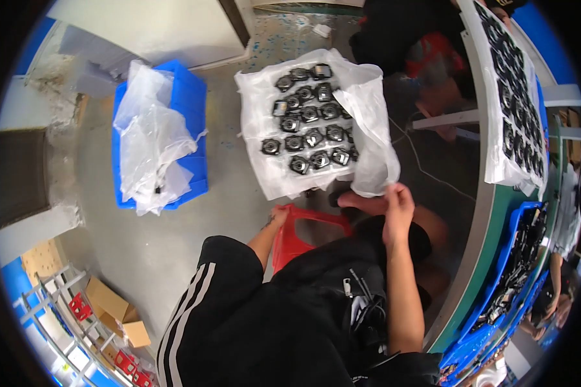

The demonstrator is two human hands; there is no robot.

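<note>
A white plastic sheet [255, 171] spreads out ahead of me, with several small black parts with round centres [310, 113] lying on it in rough rows. Its right side is folded over and hides some of the parts. At the near right corner of that fold [377, 174], my right hand [399, 201] has its fingers pinched on the sheet's edge. My left hand [279, 213] is closed around the corner of a red plastic stool [297, 216], which stands just in front of my body.
To the left, a blue crate [200, 129] has crumpled clear plastic over it. On the right, a green-topped bench [497, 219] carries another sheet of black parts [516, 97] and a blue bin [497, 284]. Cardboard boxes [113, 306] sit at lower left. A person's legs show beside the bench.
</note>
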